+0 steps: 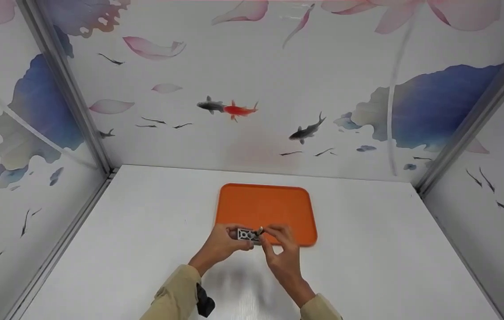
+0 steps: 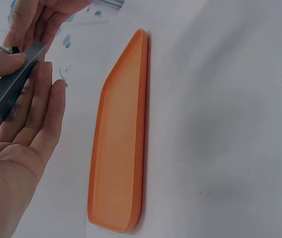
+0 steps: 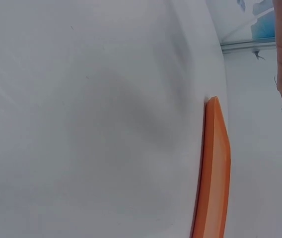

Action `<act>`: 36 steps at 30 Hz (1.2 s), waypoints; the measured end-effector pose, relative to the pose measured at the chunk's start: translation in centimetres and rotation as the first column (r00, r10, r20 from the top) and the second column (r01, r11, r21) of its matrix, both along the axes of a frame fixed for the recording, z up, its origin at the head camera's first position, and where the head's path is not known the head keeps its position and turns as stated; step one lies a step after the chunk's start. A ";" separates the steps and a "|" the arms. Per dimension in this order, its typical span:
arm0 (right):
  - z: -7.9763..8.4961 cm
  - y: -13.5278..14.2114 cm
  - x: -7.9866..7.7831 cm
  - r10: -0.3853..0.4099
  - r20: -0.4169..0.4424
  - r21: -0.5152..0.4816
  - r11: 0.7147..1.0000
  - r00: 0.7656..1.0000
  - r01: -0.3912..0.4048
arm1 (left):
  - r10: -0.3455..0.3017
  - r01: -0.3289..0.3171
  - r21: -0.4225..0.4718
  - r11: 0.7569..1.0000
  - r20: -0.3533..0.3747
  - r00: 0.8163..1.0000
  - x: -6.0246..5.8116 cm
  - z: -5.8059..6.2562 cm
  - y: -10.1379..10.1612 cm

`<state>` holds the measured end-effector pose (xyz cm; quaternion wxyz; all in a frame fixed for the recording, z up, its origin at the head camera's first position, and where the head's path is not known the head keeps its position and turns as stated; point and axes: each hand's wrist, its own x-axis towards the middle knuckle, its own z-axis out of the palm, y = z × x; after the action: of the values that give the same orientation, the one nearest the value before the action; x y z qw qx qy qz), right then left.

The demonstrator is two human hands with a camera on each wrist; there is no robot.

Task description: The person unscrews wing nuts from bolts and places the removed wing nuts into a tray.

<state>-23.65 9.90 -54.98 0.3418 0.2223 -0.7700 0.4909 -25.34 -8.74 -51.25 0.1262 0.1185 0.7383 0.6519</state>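
Observation:
A small grey rectangular block [image 1: 245, 234], with round cutouts on its upper face, is held by the left hand [image 1: 218, 244] above the tray's near edge. In the left wrist view, the thumb lies on one side of the grey block [image 2: 13, 87] and the fingers support the other. The right hand [image 1: 286, 260] pinches a small shiny piece [image 1: 260, 230] at the block's right end. Beside the left thumb a small metallic-and-black part [image 2: 6, 50] shows; how it joins the block is hidden.
An orange tray [image 1: 265, 204] lies on the white table [image 1: 154, 222], behind and below the hands. Printed white panels [image 1: 252, 146] with grey metal corner posts [image 1: 74, 98] enclose the table at the back and both sides.

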 end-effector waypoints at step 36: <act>0.2 -0.8 -0.6 -0.049 -0.177 0.031 0.998 0.983 0.056 | 0.003 -0.003 0.008 1.000 -0.019 1.000 0.3 0.3 -0.2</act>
<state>-24.28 9.08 -54.79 0.4174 0.2505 -0.7510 0.4462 -25.07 -8.96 -50.93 0.1176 0.1240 0.7372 0.6537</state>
